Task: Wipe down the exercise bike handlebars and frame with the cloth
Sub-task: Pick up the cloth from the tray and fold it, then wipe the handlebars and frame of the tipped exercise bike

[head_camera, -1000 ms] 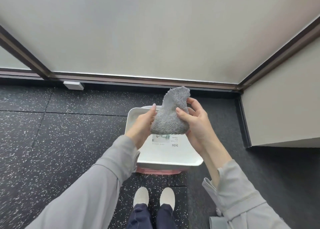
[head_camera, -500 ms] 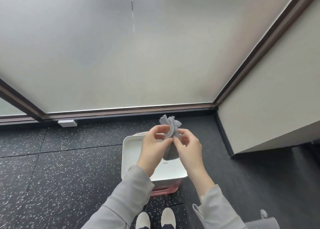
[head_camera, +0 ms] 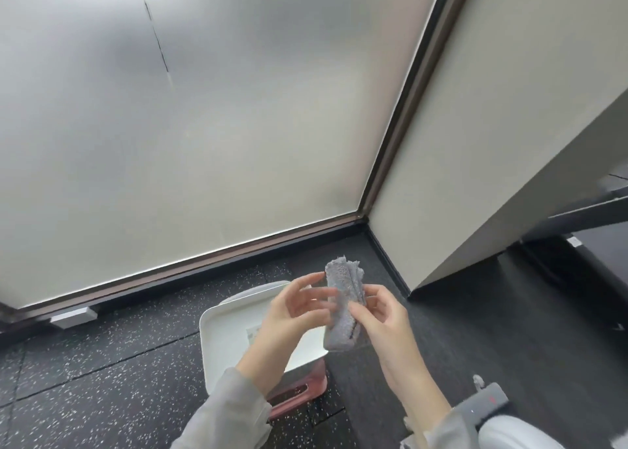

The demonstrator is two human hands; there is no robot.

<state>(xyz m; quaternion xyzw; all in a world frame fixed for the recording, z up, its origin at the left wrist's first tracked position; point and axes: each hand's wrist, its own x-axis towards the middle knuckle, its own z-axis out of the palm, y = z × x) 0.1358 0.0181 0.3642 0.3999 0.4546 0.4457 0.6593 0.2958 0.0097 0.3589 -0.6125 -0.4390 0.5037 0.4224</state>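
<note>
A grey fluffy cloth (head_camera: 342, 304), folded into a narrow upright strip, hangs in front of me above a white tray. My right hand (head_camera: 384, 322) grips it from the right, thumb and fingers curled round its middle. My left hand (head_camera: 294, 307) is at its left side with fingers spread and loosely bent; the fingertips touch the cloth's edge. A grey and white machine part (head_camera: 492, 411), maybe the exercise bike, shows at the bottom right corner; the handlebars are out of view.
The white tray (head_camera: 217, 333) lies on a pink base (head_camera: 299, 391) on the black speckled floor. A frosted glass wall (head_camera: 204, 125) stands ahead, a pale wall (head_camera: 475, 142) juts in at right. A dark bench frame (head_camera: 591, 214) is at far right.
The view has swung up and to the right. The cloth went from a wide hanging sheet to a bunched wad to a narrow folded strip; my left hand's fingers have loosened off it.
</note>
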